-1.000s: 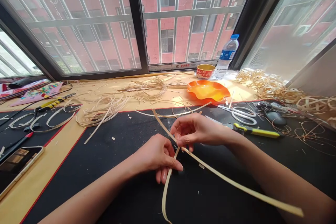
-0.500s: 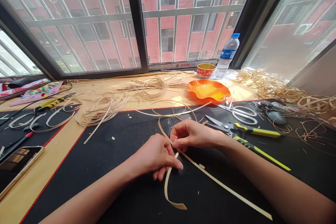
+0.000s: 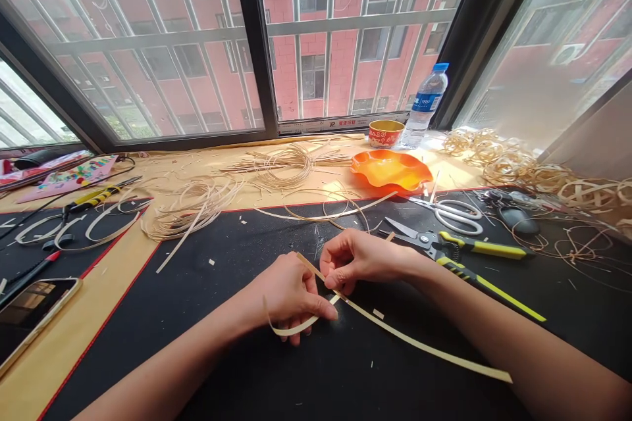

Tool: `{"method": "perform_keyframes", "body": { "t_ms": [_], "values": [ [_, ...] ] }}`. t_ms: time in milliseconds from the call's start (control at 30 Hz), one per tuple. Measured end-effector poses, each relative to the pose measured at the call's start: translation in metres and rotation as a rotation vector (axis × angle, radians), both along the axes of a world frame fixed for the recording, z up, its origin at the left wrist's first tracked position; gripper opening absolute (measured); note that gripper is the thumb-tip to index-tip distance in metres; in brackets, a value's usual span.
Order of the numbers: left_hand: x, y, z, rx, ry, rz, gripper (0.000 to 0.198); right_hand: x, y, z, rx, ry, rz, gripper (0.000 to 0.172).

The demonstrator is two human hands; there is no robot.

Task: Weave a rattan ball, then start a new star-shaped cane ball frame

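Note:
Two pale, flat bamboo-like strips cross between my hands, low over the black mat (image 3: 237,368). My left hand (image 3: 293,293) is closed, thumb stretched over a curved strip (image 3: 299,327) whose loose end bends up toward my wrist. With thumb and forefinger together, my right hand (image 3: 348,263) pinches the strips near their crossing. From there a long strip (image 3: 424,345) runs down to the right, and its short end points up left past my left knuckles. The exact grip behind the fingers is hidden.
Pruning shears (image 3: 444,250) and white-handled scissors (image 3: 457,216) lie by my right forearm. Coiled strips (image 3: 192,210), an orange wavy dish (image 3: 390,171), a red tin (image 3: 386,135) and a water bottle (image 3: 422,112) stand toward the window. A phone (image 3: 37,316) lies at left.
The curved strip's loose end has swung from below my hands up and left to beside my left wrist. The long strip's right end has risen a little. Both hands stay nearly in place.

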State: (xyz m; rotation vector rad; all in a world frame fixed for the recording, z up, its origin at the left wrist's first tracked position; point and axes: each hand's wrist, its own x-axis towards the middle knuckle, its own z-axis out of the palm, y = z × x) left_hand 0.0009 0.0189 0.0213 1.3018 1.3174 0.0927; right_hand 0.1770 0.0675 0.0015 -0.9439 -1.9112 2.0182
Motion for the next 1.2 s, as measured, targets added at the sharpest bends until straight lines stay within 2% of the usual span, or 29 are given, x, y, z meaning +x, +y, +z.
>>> {"method": "perform_keyframes", "body": {
  "t_ms": [133, 300, 433, 533, 633, 833, 1067, 1200],
  "values": [
    [-0.009, -0.002, 0.015, 0.058, 0.105, -0.092, 0.028, 0.001, 0.000, 0.000, 0.013, 0.001, -0.001, 0.018],
    [-0.012, -0.008, 0.027, 0.248, 0.048, -0.289, 0.021, 0.001, -0.001, 0.002, 0.055, -0.032, 0.006, 0.013],
    [-0.007, -0.010, 0.025, 0.566, 0.062, -0.583, 0.007, -0.001, -0.003, 0.003, 0.076, -0.048, 0.001, 0.009],
    [-0.007, -0.009, 0.021, 0.769, 0.030, -0.714, 0.006, -0.002, -0.004, 0.003, 0.115, -0.053, 0.006, 0.004],
    [-0.007, -0.009, 0.020, 0.839, 0.020, -0.748, 0.008, -0.002, -0.005, 0.003, 0.144, -0.072, 0.019, 0.004],
    [-0.006, -0.011, 0.025, 0.887, 0.144, -0.794, 0.018, -0.001, -0.005, 0.001, 0.158, -0.102, 0.027, 0.011],
    [-0.008, -0.009, 0.023, 0.820, 0.195, -0.776, 0.020, -0.002, -0.006, 0.005, 0.201, -0.130, 0.037, 0.011],
    [-0.007, -0.009, 0.023, 0.762, 0.122, -0.728, 0.023, -0.002, -0.006, 0.008, 0.186, -0.136, 0.031, 0.015]
  ]
}}
